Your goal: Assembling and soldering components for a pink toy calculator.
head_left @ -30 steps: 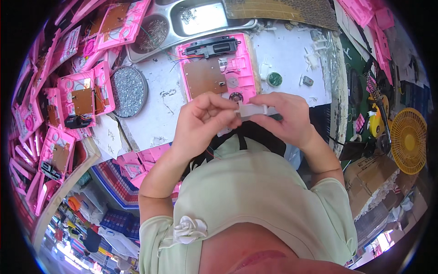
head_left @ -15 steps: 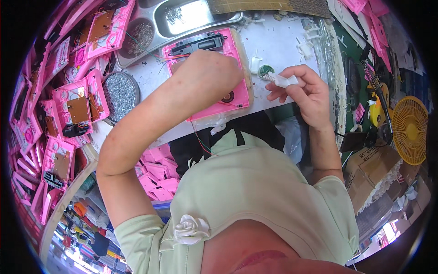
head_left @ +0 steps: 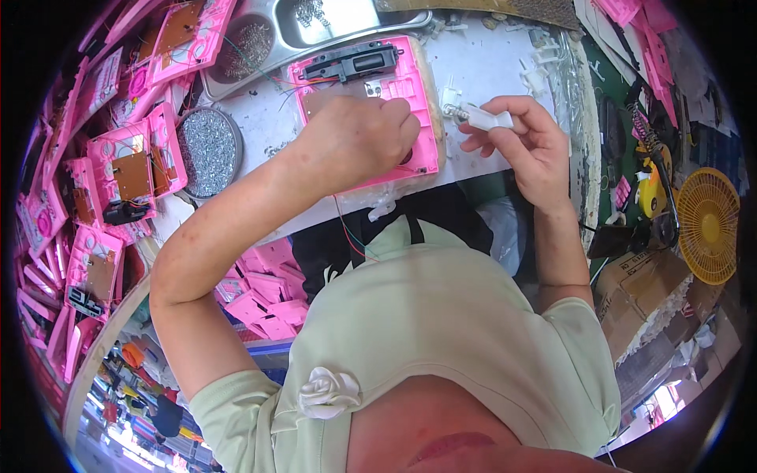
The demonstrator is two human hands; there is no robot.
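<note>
My right hand [head_left: 528, 142] pinches a small white plastic part [head_left: 490, 120] between thumb and fingers, to the right of the casing. My left hand [head_left: 363, 138] is curled above a pink plastic casing [head_left: 426, 126], knuckles up. Its fingertips are hidden, so what they hold, if anything, does not show. Along the far side of the casing lies a black oblong module [head_left: 351, 63] with thin red and green wires. Small white pieces [head_left: 452, 98] lie just beyond the right hand.
A round dish of small metal screws [head_left: 209, 150] stands left of the casing, below a steel compartment tray [head_left: 307, 31]. Pink casings with brown boards [head_left: 132, 175] pile up at the left. More white parts [head_left: 536, 75] lie far right; a yellow fan [head_left: 710, 225] stands beyond.
My left hand has drawn back leftward and now sits curled over the casing. A round green piece beside my right hand no longer shows. The right hand stays nearly in place, holding the white part.
</note>
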